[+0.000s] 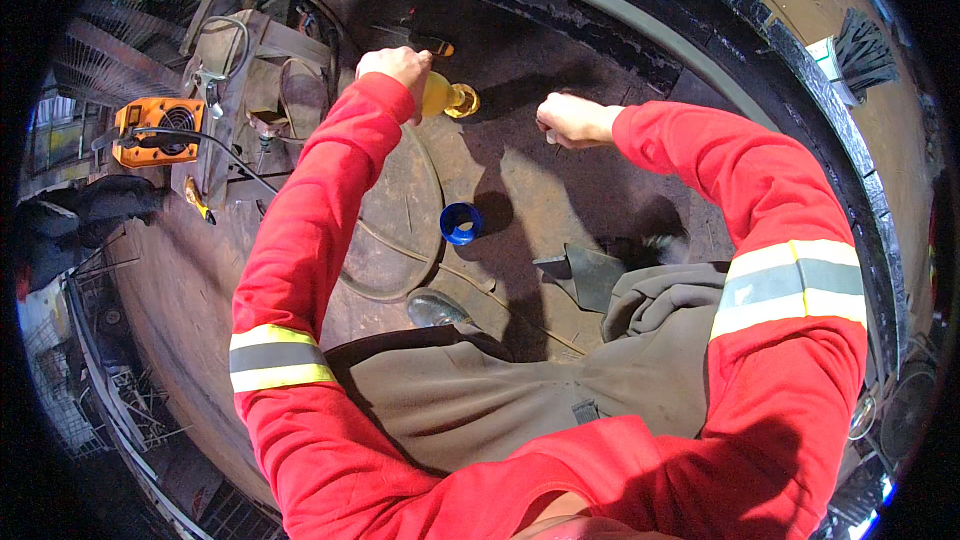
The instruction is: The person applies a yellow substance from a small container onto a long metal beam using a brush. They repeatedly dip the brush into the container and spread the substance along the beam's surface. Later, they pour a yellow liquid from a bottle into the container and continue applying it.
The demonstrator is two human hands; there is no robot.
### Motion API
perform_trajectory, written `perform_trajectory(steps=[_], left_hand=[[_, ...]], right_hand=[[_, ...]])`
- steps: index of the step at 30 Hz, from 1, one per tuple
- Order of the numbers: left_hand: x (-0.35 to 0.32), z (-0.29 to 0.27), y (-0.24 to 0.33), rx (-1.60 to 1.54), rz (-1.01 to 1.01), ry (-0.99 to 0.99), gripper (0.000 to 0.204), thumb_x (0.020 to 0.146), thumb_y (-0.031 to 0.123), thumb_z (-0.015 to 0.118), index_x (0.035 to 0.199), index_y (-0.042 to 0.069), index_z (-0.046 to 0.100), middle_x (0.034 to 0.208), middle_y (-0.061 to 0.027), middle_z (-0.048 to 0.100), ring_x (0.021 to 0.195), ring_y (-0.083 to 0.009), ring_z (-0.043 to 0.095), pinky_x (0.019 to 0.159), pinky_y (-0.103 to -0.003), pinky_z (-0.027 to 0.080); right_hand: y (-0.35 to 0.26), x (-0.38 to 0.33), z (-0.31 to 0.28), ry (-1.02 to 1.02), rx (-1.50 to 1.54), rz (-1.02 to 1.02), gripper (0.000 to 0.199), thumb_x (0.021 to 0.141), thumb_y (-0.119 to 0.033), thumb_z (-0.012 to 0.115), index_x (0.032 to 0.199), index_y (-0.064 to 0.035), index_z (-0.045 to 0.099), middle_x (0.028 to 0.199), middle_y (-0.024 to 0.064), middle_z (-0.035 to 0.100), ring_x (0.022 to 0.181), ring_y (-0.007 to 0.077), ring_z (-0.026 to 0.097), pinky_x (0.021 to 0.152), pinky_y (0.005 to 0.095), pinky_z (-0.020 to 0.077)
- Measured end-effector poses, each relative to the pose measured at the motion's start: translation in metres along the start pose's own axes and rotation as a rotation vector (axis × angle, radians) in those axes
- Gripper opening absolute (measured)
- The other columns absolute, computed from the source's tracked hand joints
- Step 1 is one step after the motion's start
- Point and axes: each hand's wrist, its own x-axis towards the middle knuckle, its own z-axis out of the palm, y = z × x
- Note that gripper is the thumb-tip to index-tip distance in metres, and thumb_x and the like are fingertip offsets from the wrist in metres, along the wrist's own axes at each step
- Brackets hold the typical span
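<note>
Rusty curved steel plate — left hand (395, 65) fisted around a translucent yellow bottle (447, 97), right hand (570, 122) curled shut, contents unclear.

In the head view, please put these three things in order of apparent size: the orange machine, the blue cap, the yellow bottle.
Largest to smallest:
1. orange machine
2. yellow bottle, partly hidden by the left hand, so unsure
3. blue cap
The bottle and the cap look close in size, and the fisheye bends the rim.

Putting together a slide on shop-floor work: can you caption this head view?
Seated on a rusty steel surface, the person's left hand tips a yellow bottle while the right hand rests nearby.
</note>
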Motion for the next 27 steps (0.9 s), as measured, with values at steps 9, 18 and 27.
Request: perform_trajectory(steps=[9, 18, 27], left_hand=[[-0.004, -0.007, 0.0, -0.001, -0.014, -0.017, 0.063, 0.051, 0.024, 0.087, 0.108, 0.011, 0.061, 0.095, -0.0108, 0.069, 0.091, -0.0281, 0.067, 0.075, -0.039, 0.055], [0.001, -0.002, -0.005, 0.036, 0.028, 0.006, 0.068, 0.048, 0.03, 0.088, 0.107, 0.011, 0.058, 0.092, -0.0115, 0.067, 0.087, -0.03, 0.067, 0.07, -0.041, 0.055], [0.003, -0.003, -0.006, 0.026, 0.017, -0.003, 0.07, 0.046, 0.025, 0.085, 0.109, 0.01, 0.058, 0.09, -0.0119, 0.067, 0.084, -0.0307, 0.067, 0.068, -0.041, 0.055]], right_hand=[[-0.008, -0.002, -0.004, 0.06, -0.101, -0.082, 0.011, 0.069, -0.01, 0.065, 0.07, 0.001, 0.062, 0.068, 0.0229, 0.061, 0.069, 0.0401, 0.062, 0.062, 0.0451, 0.0489], [-0.007, -0.004, -0.005, 0.097, -0.104, -0.135, 0.007, 0.071, -0.003, 0.059, 0.068, 0.0016, 0.063, 0.071, 0.0247, 0.063, 0.07, 0.0387, 0.065, 0.062, 0.0438, 0.0518], [-0.014, -0.008, -0.014, 0.057, -0.065, -0.123, 0.008, 0.072, -0.005, 0.062, 0.074, 0.0033, 0.062, 0.074, 0.024, 0.064, 0.073, 0.0394, 0.065, 0.064, 0.0451, 0.0525]])
